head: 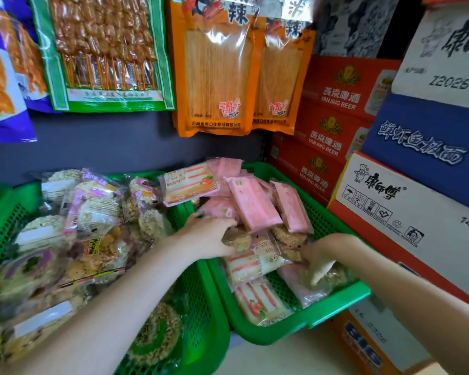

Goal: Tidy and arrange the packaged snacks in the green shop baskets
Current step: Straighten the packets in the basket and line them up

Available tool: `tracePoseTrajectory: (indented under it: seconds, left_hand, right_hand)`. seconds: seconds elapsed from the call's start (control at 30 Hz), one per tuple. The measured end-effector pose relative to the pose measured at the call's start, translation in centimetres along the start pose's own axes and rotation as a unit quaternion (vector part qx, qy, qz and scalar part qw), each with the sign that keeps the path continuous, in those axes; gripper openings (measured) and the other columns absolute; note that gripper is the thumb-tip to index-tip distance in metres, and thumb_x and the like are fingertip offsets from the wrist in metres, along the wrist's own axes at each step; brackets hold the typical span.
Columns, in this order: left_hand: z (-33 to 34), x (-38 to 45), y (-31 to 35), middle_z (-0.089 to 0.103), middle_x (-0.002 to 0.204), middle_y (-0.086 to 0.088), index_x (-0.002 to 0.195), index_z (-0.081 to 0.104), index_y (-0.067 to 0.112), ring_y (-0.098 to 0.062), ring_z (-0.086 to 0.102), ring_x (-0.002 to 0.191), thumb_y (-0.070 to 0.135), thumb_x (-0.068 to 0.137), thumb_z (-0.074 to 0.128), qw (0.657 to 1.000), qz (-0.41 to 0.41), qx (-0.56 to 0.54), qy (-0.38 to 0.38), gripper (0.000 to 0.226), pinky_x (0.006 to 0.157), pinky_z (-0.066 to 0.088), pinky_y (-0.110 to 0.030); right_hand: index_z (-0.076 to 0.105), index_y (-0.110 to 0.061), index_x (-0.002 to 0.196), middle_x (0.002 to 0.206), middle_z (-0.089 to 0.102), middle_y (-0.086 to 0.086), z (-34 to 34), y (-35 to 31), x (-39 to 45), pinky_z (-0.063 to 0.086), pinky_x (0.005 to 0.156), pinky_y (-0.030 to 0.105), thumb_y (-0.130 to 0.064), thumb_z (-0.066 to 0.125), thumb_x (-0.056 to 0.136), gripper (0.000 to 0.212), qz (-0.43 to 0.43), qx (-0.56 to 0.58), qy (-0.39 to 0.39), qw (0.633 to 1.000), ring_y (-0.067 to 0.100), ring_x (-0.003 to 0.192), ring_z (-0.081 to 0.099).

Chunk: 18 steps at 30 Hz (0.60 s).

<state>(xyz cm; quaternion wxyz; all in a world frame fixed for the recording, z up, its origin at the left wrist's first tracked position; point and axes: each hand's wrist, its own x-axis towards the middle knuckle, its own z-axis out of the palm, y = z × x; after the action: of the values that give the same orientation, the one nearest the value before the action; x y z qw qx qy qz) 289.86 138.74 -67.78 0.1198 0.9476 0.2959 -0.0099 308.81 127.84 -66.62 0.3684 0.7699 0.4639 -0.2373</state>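
In the right green basket (336,296), both hands are working the sorting step: the left hand (210,234) is curling its fingers over a round grain-cake pack (237,240), and the right hand (326,251) is pinching another clear-wrapped round cake (331,274) among the pink-striped sandwich-cake packs (248,263). The next move is likely calling for lifting these strays over the shared rims into the left green basket (201,301), which is looking heaped already. Room is being squeezed by stacked cartons (390,212) close on the right.

I'm seeing red beer cartons (333,125) stacking up by the wall, with white noodle boxes (406,207) and a blue box (428,147) piling just beside them; orange packets (217,77) and a green skewer pack (103,55) are hanging above
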Motion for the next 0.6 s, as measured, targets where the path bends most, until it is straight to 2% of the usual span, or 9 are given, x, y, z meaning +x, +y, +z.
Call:
tracePoseTrajectory:
  seconds: [0.07,0.1,0.17,0.23,0.37,0.4,0.47,0.53,0.6]
  left_hand:
    - [0.5,1.0,1.0,0.058,0.125,0.004,0.128,0.051,0.023,-0.020,0.054,0.113,0.041,0.082,0.063,1.000,-0.005,0.021,-0.013,0.051,0.105,0.035,-0.038]
    - [0.9,1.4,1.5,0.059,0.121,0.003,0.125,0.053,0.022,-0.021,0.055,0.109,0.039,0.082,0.063,0.999,-0.008,0.049,-0.017,0.047,0.104,0.037,-0.039]
    - [1.6,1.7,2.2,0.060,0.114,0.000,0.123,0.055,0.018,-0.022,0.055,0.105,0.027,0.087,0.059,0.993,-0.016,0.114,0.001,0.037,0.102,0.036,-0.039]
    - [2.0,2.1,2.4,0.061,0.108,-0.001,0.118,0.059,0.015,-0.022,0.056,0.104,0.018,0.089,0.056,0.987,-0.021,0.153,0.040,0.029,0.101,0.036,-0.039]
    - [0.9,1.8,1.9,0.065,0.105,-0.001,0.107,0.061,0.017,-0.022,0.059,0.103,0.025,0.086,0.060,0.981,0.008,0.147,0.129,0.022,0.098,0.035,-0.037]
    - [0.2,1.4,1.6,0.065,0.100,-0.001,0.104,0.061,0.017,-0.022,0.060,0.100,0.030,0.086,0.061,0.980,0.016,0.129,0.148,0.022,0.093,0.036,-0.035]
    - [-1.2,0.6,1.0,0.063,0.088,0.000,0.101,0.061,0.017,-0.023,0.061,0.091,0.036,0.086,0.058,0.984,0.019,0.066,0.162,0.024,0.080,0.038,-0.032]
    - [-2.2,-0.2,0.1,0.058,0.077,0.004,0.095,0.060,0.018,-0.023,0.056,0.081,0.035,0.084,0.057,0.986,0.006,-0.027,0.162,0.020,0.070,0.038,-0.031]
    - [-3.0,-1.0,-1.1,0.055,0.073,0.005,0.092,0.061,0.014,-0.022,0.054,0.079,0.031,0.083,0.059,0.977,-0.020,-0.133,0.164,0.020,0.070,0.040,-0.032]
  right_hand:
    - [0.029,-0.018,0.142,0.108,0.058,0.002,-1.7,1.3,-1.2,0.054,0.076,0.028,-0.034,0.062,0.085,0.067,-0.038,0.122,0.064,0.990,0.013,0.078,0.056]
    - [0.039,-0.014,0.132,0.101,0.059,0.004,-2.5,2.0,-1.6,0.053,0.063,0.023,-0.025,0.061,0.086,0.052,-0.051,0.166,0.123,0.977,0.012,0.072,0.056]
    - [0.048,-0.015,0.102,0.091,0.057,0.001,-3.2,2.4,-2.1,0.042,0.054,0.018,-0.010,0.057,0.086,0.018,-0.058,0.214,0.277,0.935,0.015,0.075,0.054]
    - [0.049,-0.018,0.087,0.080,0.052,-0.003,-2.6,1.7,-1.7,0.035,0.054,0.017,-0.004,0.053,0.085,0.015,-0.071,0.226,0.366,0.900,0.016,0.078,0.052]
    - [0.053,-0.018,0.086,0.068,0.049,-0.008,-1.5,1.0,-0.6,0.033,0.049,0.015,0.001,0.045,0.085,0.021,-0.111,0.253,0.422,0.863,0.017,0.071,0.052]
    - [0.055,-0.017,0.092,0.072,0.052,-0.007,-1.9,1.2,-0.9,0.035,0.051,0.015,-0.001,0.046,0.087,0.019,-0.118,0.275,0.408,0.862,0.017,0.073,0.053]
    - [0.052,-0.018,0.114,0.101,0.060,0.000,-2.4,1.4,-1.1,0.045,0.070,0.019,-0.017,0.054,0.090,0.024,-0.150,0.266,0.290,0.907,0.016,0.088,0.056]
    - [0.034,-0.024,0.136,0.132,0.049,0.004,-1.6,0.8,-0.7,0.048,0.094,0.033,-0.040,0.063,0.084,0.062,-0.165,0.211,0.116,0.956,0.022,0.114,0.055]
    - [0.013,-0.035,0.142,0.145,0.039,0.004,-0.2,-0.8,0.1,0.041,0.105,0.042,-0.049,0.073,0.072,0.093,-0.149,0.152,0.053,0.976,0.032,0.128,0.044]
